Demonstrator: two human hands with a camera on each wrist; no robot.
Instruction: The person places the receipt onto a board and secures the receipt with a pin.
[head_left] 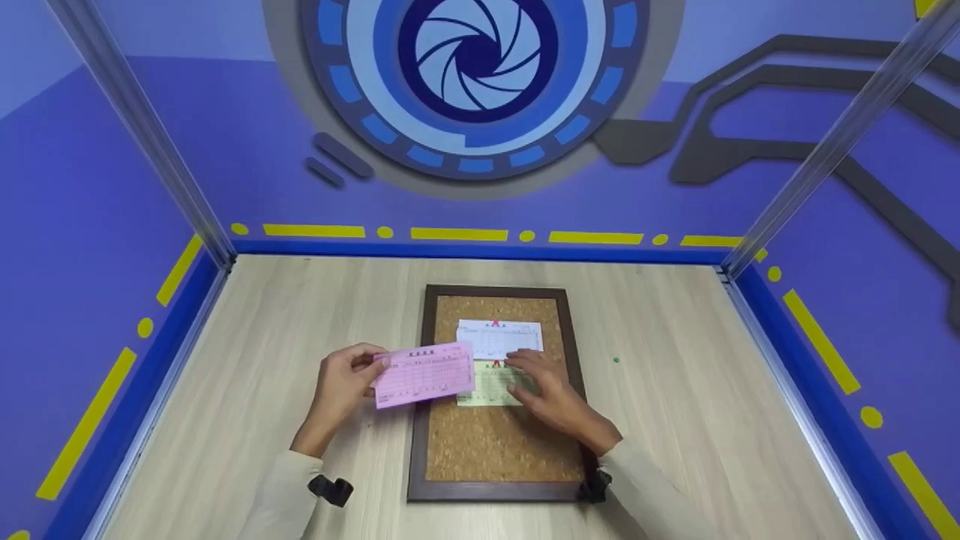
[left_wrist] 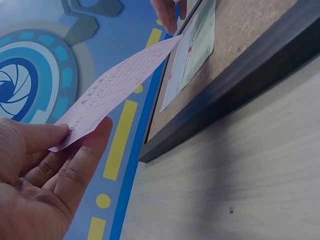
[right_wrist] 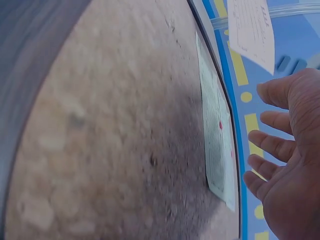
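A pink printed form (head_left: 424, 373) is pinched between the thumb and fingers of my left hand (head_left: 346, 382), above the left edge of a framed cork board (head_left: 502, 450). In the left wrist view the pink slip (left_wrist: 117, 82) slants up away from the thumb. Two more forms are on the cork: a white one (head_left: 480, 341) higher up and a green one (head_left: 487, 391) below it, each with a red pin at its top edge. My right hand (head_left: 551, 394) hovers over the right side of the green form, fingers spread and holding nothing, as the right wrist view shows.
The board lies on a light wood table (head_left: 660, 420). A small green speck (head_left: 616, 360) sits right of the board. Blue printed panels (head_left: 225, 150) wall the table at the back and both sides, with metal posts (head_left: 172, 172) at the corners.
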